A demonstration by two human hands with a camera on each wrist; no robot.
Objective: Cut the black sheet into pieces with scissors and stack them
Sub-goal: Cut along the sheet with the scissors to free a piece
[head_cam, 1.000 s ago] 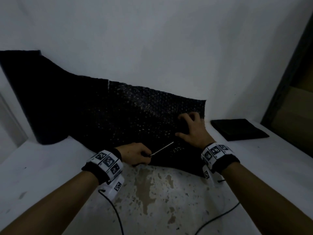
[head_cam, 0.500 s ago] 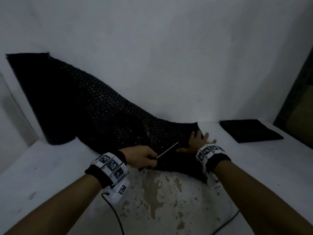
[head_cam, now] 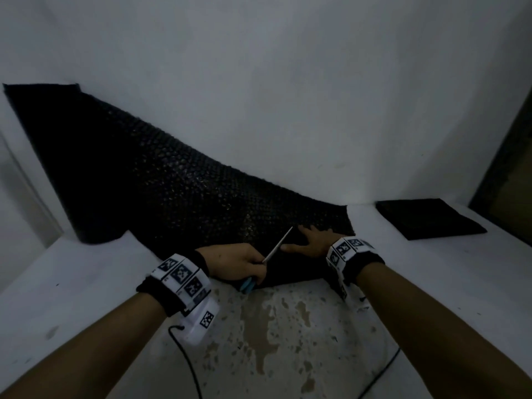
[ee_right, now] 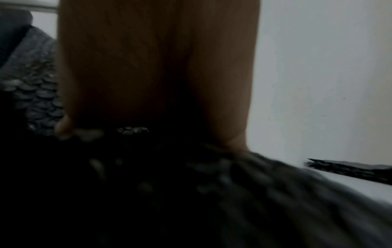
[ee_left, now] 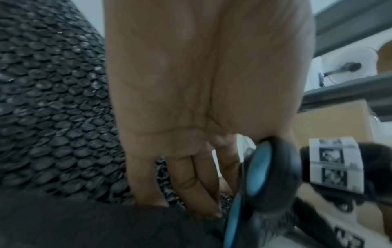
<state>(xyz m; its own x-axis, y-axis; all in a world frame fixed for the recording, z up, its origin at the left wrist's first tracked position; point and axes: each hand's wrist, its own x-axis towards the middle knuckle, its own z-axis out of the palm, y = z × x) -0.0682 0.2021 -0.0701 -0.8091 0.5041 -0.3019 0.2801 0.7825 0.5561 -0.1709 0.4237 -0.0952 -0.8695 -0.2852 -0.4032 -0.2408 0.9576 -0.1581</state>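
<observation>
A long black bubble-textured sheet (head_cam: 161,180) unrolls from a roll at the far left, leaning on the wall and lying flat near me. My left hand (head_cam: 236,263) grips blue-handled scissors (head_cam: 277,244), blades pointing up-right over the sheet's near end. In the left wrist view the blue and black scissor handle (ee_left: 263,177) sits in my fingers over the sheet (ee_left: 53,117). My right hand (head_cam: 313,240) presses flat, fingers spread, on the sheet's right end; its wrist view shows the palm (ee_right: 152,75) low over the sheet (ee_right: 191,193). A stack of cut black pieces (head_cam: 426,218) lies at the right.
The white table (head_cam: 86,298) has a worn, stained patch in front of me. A white wall stands close behind. Thin black cables (head_cam: 187,361) run from both wristbands. A dark frame edge (head_cam: 501,156) rises at the far right.
The sheet's right end has dropped from leaning on the wall to lying low on the table. My right hand came down and toward me with it. The scissor blades tilted more upright.
</observation>
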